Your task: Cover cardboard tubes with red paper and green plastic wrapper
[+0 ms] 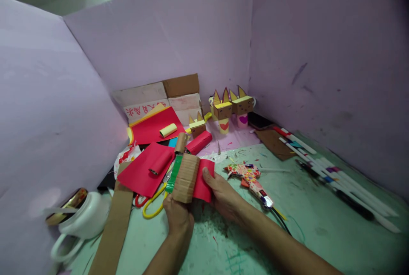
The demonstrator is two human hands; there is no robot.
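My left hand (pixel 179 216) is closed on the lower edge of a brown corrugated cardboard piece (pixel 186 178), which has a green strip (pixel 173 177) along its left side. A red paper piece (pixel 203 181) lies against the cardboard's right side. My right hand (pixel 224 194) pinches that paper, its thumb on top and the other fingers hidden beneath. Just beyond the cardboard is a small cardboard roll (pixel 181 143). Yellow-handled scissors (pixel 156 200) lie left of my hands, partly covered by red paper. A patterned glue gun (pixel 249 179) rests to the right.
Red paper sheets (pixel 137 175) and red rolls (pixel 198 142) lie ahead. Cardboard animal figures on cups (pixel 224 125) stand at the back. Several markers (pixel 335 181) line the right side. A white mug (pixel 86 217) and a long cardboard strip (pixel 115 224) are left. Purple walls enclose the table.
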